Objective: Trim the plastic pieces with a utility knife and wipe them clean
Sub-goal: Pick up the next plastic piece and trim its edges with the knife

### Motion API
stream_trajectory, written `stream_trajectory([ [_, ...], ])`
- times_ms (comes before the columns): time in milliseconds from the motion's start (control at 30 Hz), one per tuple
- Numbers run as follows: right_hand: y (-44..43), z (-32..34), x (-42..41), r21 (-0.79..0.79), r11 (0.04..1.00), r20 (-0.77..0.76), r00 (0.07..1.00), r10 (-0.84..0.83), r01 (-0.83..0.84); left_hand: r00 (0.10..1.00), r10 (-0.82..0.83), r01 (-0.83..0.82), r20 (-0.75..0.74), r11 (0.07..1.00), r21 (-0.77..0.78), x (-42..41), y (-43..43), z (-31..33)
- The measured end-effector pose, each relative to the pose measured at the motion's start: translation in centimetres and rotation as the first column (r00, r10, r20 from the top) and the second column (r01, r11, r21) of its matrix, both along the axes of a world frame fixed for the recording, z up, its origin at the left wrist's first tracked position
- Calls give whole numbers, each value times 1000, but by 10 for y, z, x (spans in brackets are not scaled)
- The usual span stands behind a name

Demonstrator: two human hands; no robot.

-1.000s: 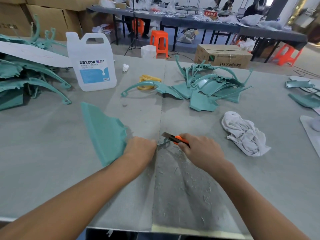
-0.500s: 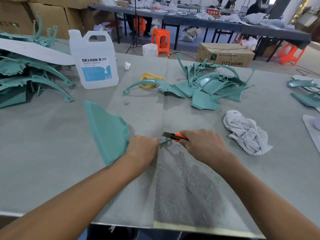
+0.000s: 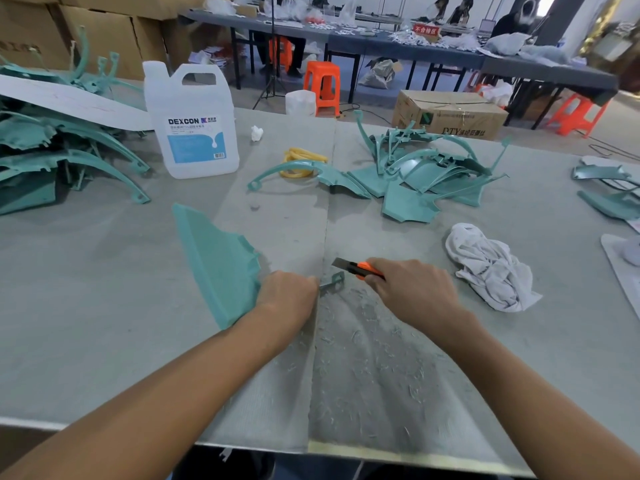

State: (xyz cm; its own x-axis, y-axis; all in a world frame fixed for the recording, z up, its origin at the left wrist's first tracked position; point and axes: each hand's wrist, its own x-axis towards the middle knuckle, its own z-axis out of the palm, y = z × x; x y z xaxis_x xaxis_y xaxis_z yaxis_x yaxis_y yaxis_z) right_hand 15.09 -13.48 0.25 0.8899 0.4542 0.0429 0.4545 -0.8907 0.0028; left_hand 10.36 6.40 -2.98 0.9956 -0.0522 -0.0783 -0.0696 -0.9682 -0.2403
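Left hand [image 3: 289, 294] grips the teal plastic piece [image 3: 218, 261] on the grey table [image 3: 86, 306], near the front edge; its small tab [image 3: 331, 283] pokes out to the right of the fist. Right hand [image 3: 410, 292] is closed around the orange utility knife [image 3: 360, 268], blade extended just above the tab; contact unclear. White rag [image 3: 488, 268] lies right of the knife hand, teal shavings [image 3: 363, 358] are scattered below both hands.

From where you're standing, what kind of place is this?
Most likely a small factory or finishing workshop. Heaps of matching teal plastic pieces lie on the grey table, plastic shavings litter it near the utility knife, and cardboard boxes and more long work tables stand behind.
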Motion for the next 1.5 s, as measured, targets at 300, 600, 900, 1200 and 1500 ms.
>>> stream_trajectory([
  [300, -3, -6, -4, 2, 999, 87, 995, 51, -51, 1000, -7, 7, -4, 1000, 20, 1, 1, 0],
  [600, 11, -10, -15, -170, 976, 137, 978, 158, -134, 1000, 13, -13, -29, 1000, 5, 2, 2, 1],
  [900, -7, 28, 21, 221, 974, -30, 998, -51, 56, 1000, 3, -3, -3, 1000, 23, -1, 0, 0],
  [1200, -7, -22, -14, 318, 917, -356, 927, -117, 238, 999, 40, -40, -19, 999, -11, 0, -3, 4],
  [1500, -10, -25, -19, 349, 903, -384, 917, -105, 250, 1000, 9, -9, 12, 1000, 23, -3, -3, 5],
])
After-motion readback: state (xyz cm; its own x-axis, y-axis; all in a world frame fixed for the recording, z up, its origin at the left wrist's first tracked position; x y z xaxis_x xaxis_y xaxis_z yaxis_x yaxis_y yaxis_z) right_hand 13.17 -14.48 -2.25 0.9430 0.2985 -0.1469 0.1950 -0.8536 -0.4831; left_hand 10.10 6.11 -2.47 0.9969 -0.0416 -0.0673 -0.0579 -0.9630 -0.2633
